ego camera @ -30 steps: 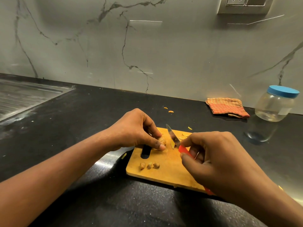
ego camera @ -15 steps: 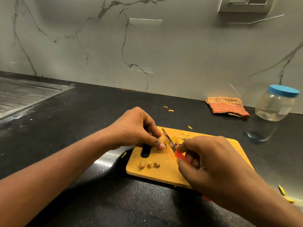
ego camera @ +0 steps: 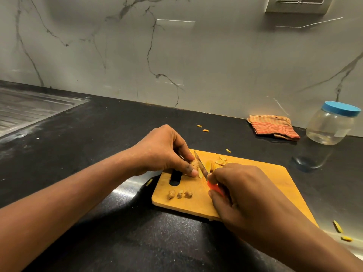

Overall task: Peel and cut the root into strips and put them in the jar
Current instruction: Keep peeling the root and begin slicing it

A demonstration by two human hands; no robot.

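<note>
Left hand (ego camera: 167,152) pinches root (ego camera: 194,163) on cutting board (ego camera: 255,179). Right hand (ego camera: 247,195) grips knife (ego camera: 201,163), blade beside fingertips. Advice: slice thin, keep fingertips curled back. Jar (ego camera: 332,124) well apart, lid on.

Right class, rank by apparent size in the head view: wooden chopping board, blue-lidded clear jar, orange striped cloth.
1. wooden chopping board
2. blue-lidded clear jar and orange striped cloth: too close to rank

open counter (ego camera: 94,158) left of cutting board (ego camera: 261,179), cloth (ego camera: 273,126) and lidded jar (ego camera: 330,126) back right
</note>
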